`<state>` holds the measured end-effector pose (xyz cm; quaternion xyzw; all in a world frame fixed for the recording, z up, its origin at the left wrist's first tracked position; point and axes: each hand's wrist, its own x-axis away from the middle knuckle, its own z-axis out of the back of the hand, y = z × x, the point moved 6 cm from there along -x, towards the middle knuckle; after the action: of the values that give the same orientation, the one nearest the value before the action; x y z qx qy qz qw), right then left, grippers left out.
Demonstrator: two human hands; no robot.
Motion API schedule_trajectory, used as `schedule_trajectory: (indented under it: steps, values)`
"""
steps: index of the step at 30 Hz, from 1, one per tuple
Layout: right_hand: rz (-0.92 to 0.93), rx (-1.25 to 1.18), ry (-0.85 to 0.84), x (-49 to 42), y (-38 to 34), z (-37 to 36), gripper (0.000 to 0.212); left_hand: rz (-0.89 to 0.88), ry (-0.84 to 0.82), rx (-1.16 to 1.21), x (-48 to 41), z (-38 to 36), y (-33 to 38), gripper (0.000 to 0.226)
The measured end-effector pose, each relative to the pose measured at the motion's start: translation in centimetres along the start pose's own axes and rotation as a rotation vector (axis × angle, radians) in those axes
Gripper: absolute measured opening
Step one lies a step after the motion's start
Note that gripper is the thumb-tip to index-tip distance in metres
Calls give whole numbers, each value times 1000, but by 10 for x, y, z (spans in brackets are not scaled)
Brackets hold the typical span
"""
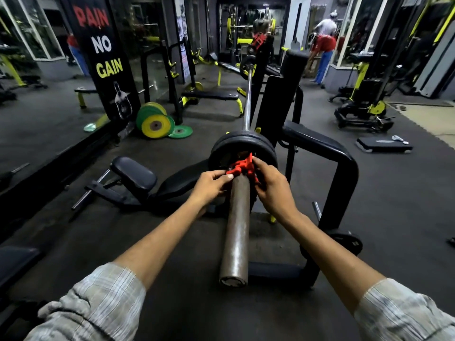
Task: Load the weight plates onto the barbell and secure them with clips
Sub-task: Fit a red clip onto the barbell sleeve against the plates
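The barbell (247, 99) rests on a rack and its brown sleeve (235, 230) points toward me. Two black weight plates (242, 145) sit on the near sleeve. A red clip (240, 166) is around the sleeve right against the plates. My left hand (211, 184) grips the clip's left side, thumb on its lever. My right hand (273, 189) holds its right side. At the far end of the bar are black plates (247, 65) with another red clip (258, 40) above them.
A black bench seat (134, 174) lies low to the left. Yellow and green plates (157, 121) lean by a pillar. The black rack frame (327, 153) stands right, with a small black plate (350, 243) on its peg. People stand at the far right.
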<state>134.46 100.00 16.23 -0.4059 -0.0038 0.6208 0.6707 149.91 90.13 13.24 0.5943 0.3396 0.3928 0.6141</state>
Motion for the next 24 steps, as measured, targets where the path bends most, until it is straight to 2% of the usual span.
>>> schedule_trajectory:
  steps: [2, 3, 5, 10, 16, 20, 24]
  values:
    - [20, 115, -62, -2, -3, -5, 82, 38, -4, 34, -2, 2, 6, 25]
    - [36, 172, -95, -2, -5, -7, 82, 55, -1, 48, -2, 3, 10, 29]
    - [56, 246, -142, -7, -12, -6, 71, 84, 3, 69, -3, 4, 19, 41]
    - [21, 269, -202, -9, -18, -4, 81, 125, 49, 50, -11, 5, 22, 67]
    - [28, 250, -231, -13, -27, -4, 83, 161, 62, 128, -17, 7, 12, 47]
    - [35, 316, -282, -16, -33, -8, 74, 182, 98, 195, -15, 10, 4, 18]
    - [13, 369, -308, -17, -33, -11, 65, 176, 94, 206, -12, 10, 4, 17]
